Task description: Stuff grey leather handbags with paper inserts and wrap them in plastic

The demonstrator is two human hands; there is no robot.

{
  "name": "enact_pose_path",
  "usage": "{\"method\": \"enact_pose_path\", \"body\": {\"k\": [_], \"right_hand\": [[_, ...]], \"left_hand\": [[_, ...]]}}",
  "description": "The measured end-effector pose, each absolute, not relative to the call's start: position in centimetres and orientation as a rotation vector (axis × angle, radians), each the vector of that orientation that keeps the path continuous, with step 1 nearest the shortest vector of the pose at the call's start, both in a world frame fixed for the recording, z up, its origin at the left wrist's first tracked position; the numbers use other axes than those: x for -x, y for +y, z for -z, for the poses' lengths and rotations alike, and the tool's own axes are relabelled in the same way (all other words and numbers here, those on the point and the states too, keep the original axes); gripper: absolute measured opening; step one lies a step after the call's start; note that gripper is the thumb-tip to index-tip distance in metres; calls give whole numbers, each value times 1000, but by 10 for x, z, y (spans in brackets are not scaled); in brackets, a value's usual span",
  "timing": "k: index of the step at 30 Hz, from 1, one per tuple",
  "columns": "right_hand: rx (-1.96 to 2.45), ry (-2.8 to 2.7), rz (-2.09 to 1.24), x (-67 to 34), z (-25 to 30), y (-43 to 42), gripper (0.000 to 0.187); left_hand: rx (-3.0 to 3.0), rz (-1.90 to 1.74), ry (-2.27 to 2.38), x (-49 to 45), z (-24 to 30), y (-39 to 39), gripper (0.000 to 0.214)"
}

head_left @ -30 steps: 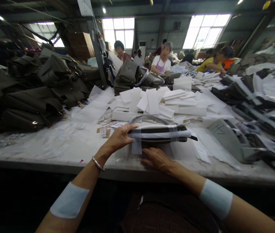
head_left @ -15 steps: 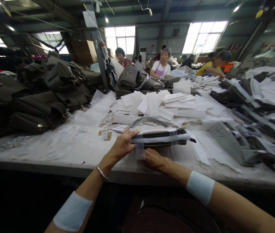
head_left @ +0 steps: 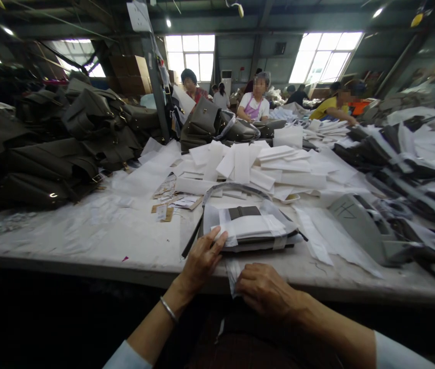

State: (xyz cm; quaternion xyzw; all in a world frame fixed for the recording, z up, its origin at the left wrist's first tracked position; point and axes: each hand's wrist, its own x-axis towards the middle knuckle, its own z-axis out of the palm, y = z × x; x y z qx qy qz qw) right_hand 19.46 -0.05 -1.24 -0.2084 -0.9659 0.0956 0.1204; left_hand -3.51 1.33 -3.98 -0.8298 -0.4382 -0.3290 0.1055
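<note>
On the near part of the table lies a dark handbag [head_left: 245, 211], partly covered by white foam sheets and bound with translucent strips. Its wrapped handle [head_left: 236, 187] arches up at the back. The fingers of my left hand [head_left: 202, 259] lie stretched out on the bag's front left part, touching the white foam [head_left: 248, 229]. In front of the bag, my right hand [head_left: 265, 288] is closed on a translucent plastic strip [head_left: 233, 274] that hangs over the table edge. Its fingertips are partly hidden.
White foam pieces [head_left: 242, 161] are heaped behind the bag. Dark handbags [head_left: 48, 164] pile up at left, and cards and tags [head_left: 163, 211] lie nearer. A grey holder [head_left: 359, 225] stands at right beside more dark pieces [head_left: 397, 189]. Several people work beyond the table.
The bag has gone from tilted up on edge to lying flatter, its foam-covered face showing. My right hand has pulled back toward the table edge with the strip. My left hand has lowered.
</note>
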Motion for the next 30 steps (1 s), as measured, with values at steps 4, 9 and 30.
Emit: {"method": "enact_pose_path", "body": {"k": [4, 9, 30], "right_hand": [[574, -2818, -357, -195, 28, -11, 10], [664, -2871, -583, -194, 16, -15, 11], [1324, -3017, -404, -117, -28, 151, 63]], "left_hand": [[2448, 994, -1177, 33, 35, 13, 52], [2413, 1030, -1136, 31, 38, 12, 41], [2410, 1046, -1120, 30, 48, 12, 36]]}}
